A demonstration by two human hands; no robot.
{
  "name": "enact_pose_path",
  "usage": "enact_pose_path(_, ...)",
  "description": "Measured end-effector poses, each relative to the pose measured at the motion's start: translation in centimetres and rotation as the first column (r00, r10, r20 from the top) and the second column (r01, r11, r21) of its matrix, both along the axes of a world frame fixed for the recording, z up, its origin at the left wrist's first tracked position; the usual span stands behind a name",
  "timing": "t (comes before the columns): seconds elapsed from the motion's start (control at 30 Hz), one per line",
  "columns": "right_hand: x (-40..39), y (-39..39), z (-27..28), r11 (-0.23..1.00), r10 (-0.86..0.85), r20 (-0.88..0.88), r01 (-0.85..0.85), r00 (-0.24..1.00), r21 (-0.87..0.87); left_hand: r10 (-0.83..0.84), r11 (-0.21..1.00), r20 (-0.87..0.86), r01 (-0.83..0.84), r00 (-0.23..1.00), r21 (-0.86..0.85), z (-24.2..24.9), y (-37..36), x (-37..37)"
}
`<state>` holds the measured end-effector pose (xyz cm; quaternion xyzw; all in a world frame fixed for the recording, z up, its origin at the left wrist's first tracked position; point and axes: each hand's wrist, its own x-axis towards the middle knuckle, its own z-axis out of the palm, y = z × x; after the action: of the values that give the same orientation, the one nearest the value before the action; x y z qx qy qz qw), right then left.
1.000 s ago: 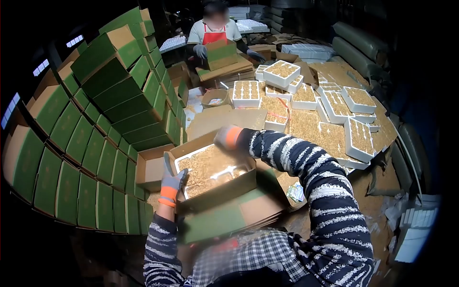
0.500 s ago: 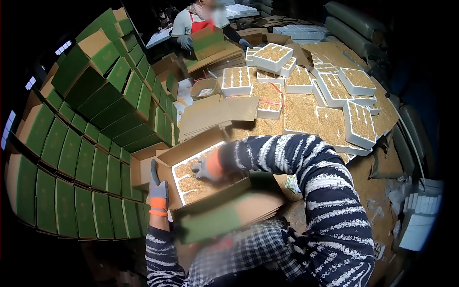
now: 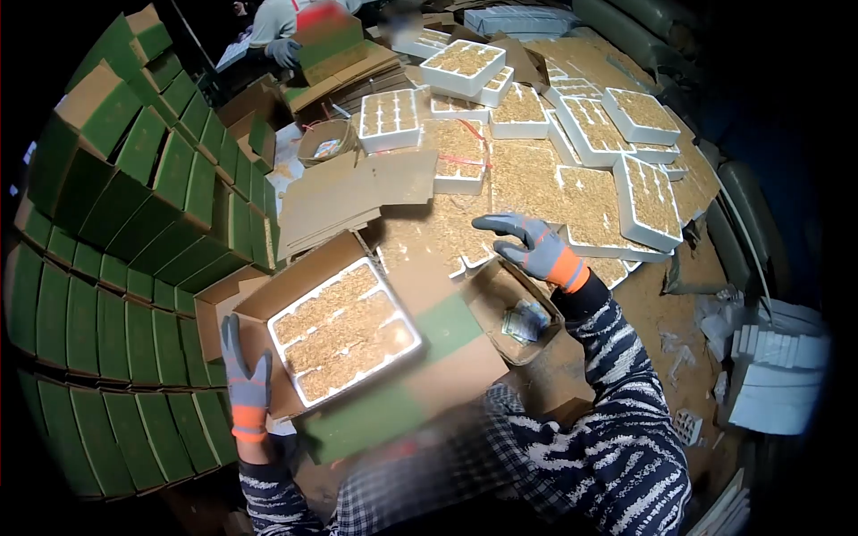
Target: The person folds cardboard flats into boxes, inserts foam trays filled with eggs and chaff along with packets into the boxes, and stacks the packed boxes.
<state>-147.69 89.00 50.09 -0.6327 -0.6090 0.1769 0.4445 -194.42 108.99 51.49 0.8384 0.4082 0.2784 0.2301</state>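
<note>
A white foam tray [image 3: 344,331] of light brown, grainy contents lies inside an open cardboard box [image 3: 308,259] in front of me. My left hand [image 3: 248,375], in a grey and orange glove, rests against the box's left end with its fingers spread. My right hand [image 3: 536,253], gloved alike, is raised to the right of the box, fingers apart and holding nothing. Below it sits a small carton [image 3: 474,299] with printed packets [image 3: 525,322] inside. The box's green and brown flap [image 3: 402,380] spreads along its near and right sides.
Green boxes [image 3: 134,344] are stacked high on the left. Filled white trays [image 3: 585,201] cover the far right. Flat cardboard [image 3: 331,201] lies beyond the box. A co-worker [image 3: 290,27] handles a green box [image 3: 331,49] at the back. White foam pieces [image 3: 778,380] are at right.
My right hand has lifted off the tray and moved right, its fingers now apart. My left hand stays by the box's left end. The view has shifted, and the small carton with packets shows more.
</note>
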Motion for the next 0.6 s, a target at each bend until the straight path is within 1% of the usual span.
enact_pose_path(0.03,0.9,-2.2,-2.4,0.984,-0.082,0.145,0.103,0.986,-0.146,0.008,0.996,0.061,-0.002,0.998,-0.094,0.5,1.1,-0.3)
enact_pose_path(0.07,1.6,-4.2,-6.3,0.933,-0.105,0.244,0.181,0.964,-0.312,0.029,0.983,0.117,-0.007,0.993,-0.182,1.1,2.4,-0.6)
enact_pose_path(0.1,1.6,-6.0,-9.2,0.875,-0.078,0.306,0.212,0.949,-0.436,0.033,0.991,0.085,-0.021,0.996,-0.134,2.1,4.3,-0.6)
enact_pose_path(0.13,1.5,-7.6,-13.8,0.835,-0.053,0.339,0.228,0.939,-0.502,0.048,0.996,0.052,-0.044,0.998,-0.075,3.5,5.9,-0.2)
enact_pose_path(0.17,0.6,-9.0,-17.4,0.820,-0.061,0.353,0.248,0.934,-0.516,0.059,0.998,0.032,-0.059,0.998,-0.020,5.5,6.7,1.6)
enact_pose_path(0.2,-1.0,-9.7,-18.3,0.785,-0.032,0.391,0.265,0.920,-0.560,0.060,0.996,0.011,-0.059,0.998,-0.064,6.5,8.5,2.9)
enact_pose_path(0.23,-2.7,-10.8,-21.2,0.786,-0.100,0.447,0.346,0.889,-0.512,-0.006,0.992,-0.005,0.005,1.000,-0.128,6.7,11.0,3.9)
enact_pose_path(0.27,-3.7,-11.3,-23.4,0.722,-0.120,0.445,0.385,0.888,-0.574,-0.073,0.979,-0.016,0.069,0.997,-0.193,6.4,13.7,5.2)
enact_pose_path(0.3,-4.8,-11.5,-24.6,0.643,-0.133,0.459,0.430,0.878,-0.634,-0.148,0.973,-0.135,0.120,0.980,-0.195,6.5,15.8,7.2)
enact_pose_path(0.33,-5.2,-12.1,-26.5,0.701,-0.162,0.539,0.481,0.826,-0.526,-0.221,0.963,-0.252,0.169,0.942,-0.210,6.4,17.6,9.5)
enact_pose_path(0.37,-5.0,-12.1,-26.5,0.717,-0.197,0.412,0.417,0.890,-0.558,-0.318,0.940,-0.315,0.255,0.894,-0.225,5.9,19.3,11.9)
enact_pose_path(0.4,-5.4,-12.5,-27.6,0.772,-0.234,0.492,0.468,0.838,-0.430,-0.413,0.907,-0.373,0.338,0.831,-0.252,5.3,20.6,14.4)
enact_pose_path(0.47,-5.1,-12.3,-26.8,0.729,-0.211,0.404,0.419,0.890,-0.541,-0.500,0.861,-0.542,0.325,0.675,-0.390,4.5,21.6,19.9)
enact_pose_path(0.53,-5.0,-11.7,-24.1,0.652,-0.237,0.361,0.423,0.902,-0.629,-0.560,0.829,-0.600,0.384,0.571,-0.408,0.9,23.9,23.6)
enact_pose_path(0.57,-5.2,-12.3,-25.4,0.717,-0.309,0.429,0.504,0.849,-0.481,-0.564,0.824,-0.642,0.409,0.520,-0.392,-1.7,24.8,24.8)
enact_pose_path(0.6,-5.2,-11.7,-23.8,0.693,-0.342,0.366,0.495,0.866,-0.524,-0.565,0.817,-0.681,0.436,0.466,-0.378,-4.2,25.3,25.7)
